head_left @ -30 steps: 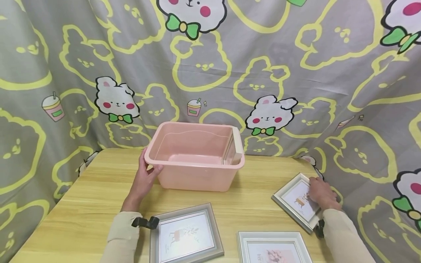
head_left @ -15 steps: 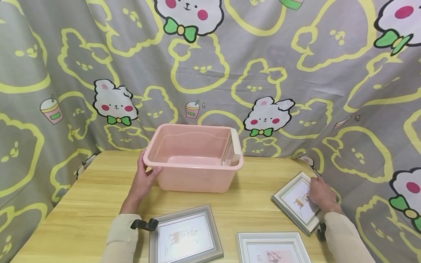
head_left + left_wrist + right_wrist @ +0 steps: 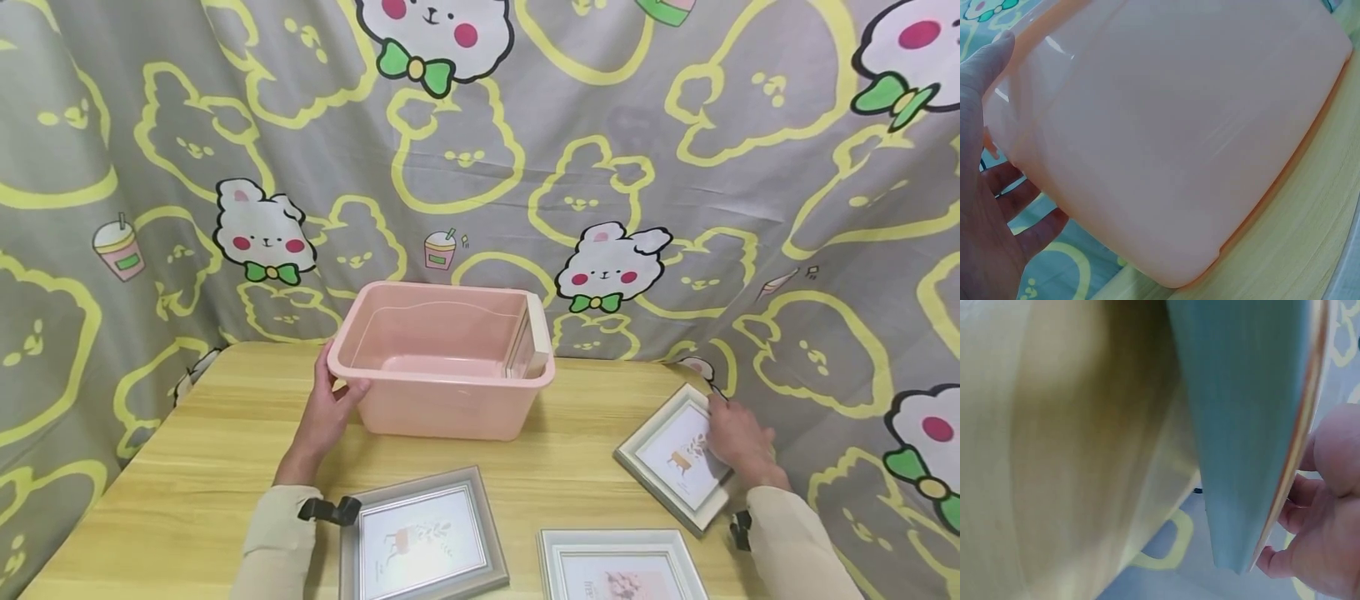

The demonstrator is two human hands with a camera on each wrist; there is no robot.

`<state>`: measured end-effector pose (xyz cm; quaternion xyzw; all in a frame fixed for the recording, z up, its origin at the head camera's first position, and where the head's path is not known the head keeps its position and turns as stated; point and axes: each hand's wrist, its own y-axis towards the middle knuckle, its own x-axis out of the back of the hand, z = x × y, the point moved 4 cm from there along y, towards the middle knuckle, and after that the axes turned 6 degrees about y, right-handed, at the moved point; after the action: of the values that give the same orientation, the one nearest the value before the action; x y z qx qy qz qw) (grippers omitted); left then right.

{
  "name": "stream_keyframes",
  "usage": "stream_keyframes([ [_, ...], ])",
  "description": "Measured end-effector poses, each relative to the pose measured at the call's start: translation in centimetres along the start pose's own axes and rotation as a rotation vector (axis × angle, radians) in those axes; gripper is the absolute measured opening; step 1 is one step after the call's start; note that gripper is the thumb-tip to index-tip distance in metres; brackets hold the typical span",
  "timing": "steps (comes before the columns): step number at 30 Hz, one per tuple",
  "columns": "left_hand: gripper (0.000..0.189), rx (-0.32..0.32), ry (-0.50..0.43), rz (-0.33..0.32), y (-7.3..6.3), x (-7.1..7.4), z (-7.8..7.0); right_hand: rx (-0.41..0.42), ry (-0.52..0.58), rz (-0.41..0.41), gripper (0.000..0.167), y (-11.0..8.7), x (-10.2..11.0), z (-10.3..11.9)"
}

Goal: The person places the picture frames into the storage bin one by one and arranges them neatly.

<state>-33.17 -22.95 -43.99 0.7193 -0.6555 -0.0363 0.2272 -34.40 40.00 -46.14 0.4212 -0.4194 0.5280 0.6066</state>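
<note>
My left hand (image 3: 327,417) holds the left front corner of a pink plastic bin (image 3: 442,408). In the left wrist view the thumb (image 3: 994,59) lies over the rim, with the other fingers against the side wall. At the right, my right hand (image 3: 742,437) grips the far right edge of a small picture frame (image 3: 651,454) with a plant drawing. The right wrist view shows that frame's side (image 3: 1247,425) close up, tilted off the wood, with fingertips at its edge. Another frame (image 3: 537,333) stands upright inside the bin's right end.
Two more picture frames lie face up near the front: a grey-silver one (image 3: 491,521) at left and a white-silver one (image 3: 551,567) in the middle. The wood-grain table (image 3: 225,433) ends at a patterned grey curtain (image 3: 480,225) behind and at both sides.
The small picture frame's right edge has risen a little in my right hand, which has shifted slightly to the right. My left hand and the bin have stayed in place.
</note>
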Motion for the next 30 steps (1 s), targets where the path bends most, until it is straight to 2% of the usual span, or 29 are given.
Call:
stream_keyframes([
  [7, 0.083, 0.008, 0.01, -0.008, -0.1, 0.1, -0.1, 0.019, -0.007, -0.038, 0.053, -0.2, 0.9, 0.6],
  [16, 0.082, -0.013, 0.008, -0.006, -0.1, 0.0, -0.1, 0.034, 0.0, -0.061, 0.047, -0.6, 2.5, 1.5],
  [30, 0.083, -0.001, 0.0, -0.003, 0.1, 0.0, -0.4, 0.108, 0.007, -0.111, 0.047, -1.6, 4.5, 3.4],
])
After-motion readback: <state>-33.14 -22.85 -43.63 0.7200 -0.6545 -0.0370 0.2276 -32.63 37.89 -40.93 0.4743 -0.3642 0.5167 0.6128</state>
